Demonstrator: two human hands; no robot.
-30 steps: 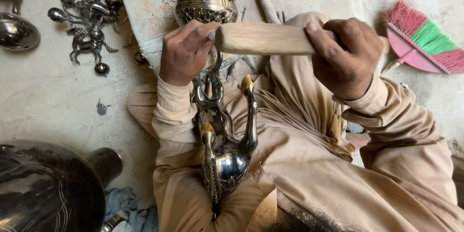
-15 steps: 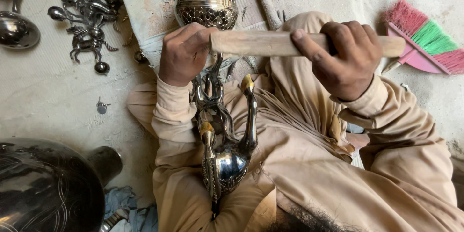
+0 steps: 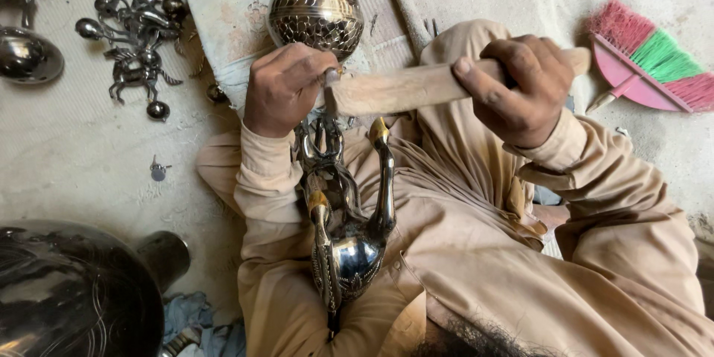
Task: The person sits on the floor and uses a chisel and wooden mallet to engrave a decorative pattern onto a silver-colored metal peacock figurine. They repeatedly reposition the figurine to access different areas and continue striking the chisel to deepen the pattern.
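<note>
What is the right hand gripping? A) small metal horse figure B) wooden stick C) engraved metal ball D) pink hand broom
B: the right hand is closed around the wooden stick, whose other end meets the left hand; the pink hand broom lies untouched on the floor.

Floor [image 3: 74, 156] under me: pale, dusty. On it: small metal figurines [image 3: 130, 37] upper left, pink-and-green broom [image 3: 654, 67] right, large dark vessel [image 3: 74, 290] lower left.
</note>
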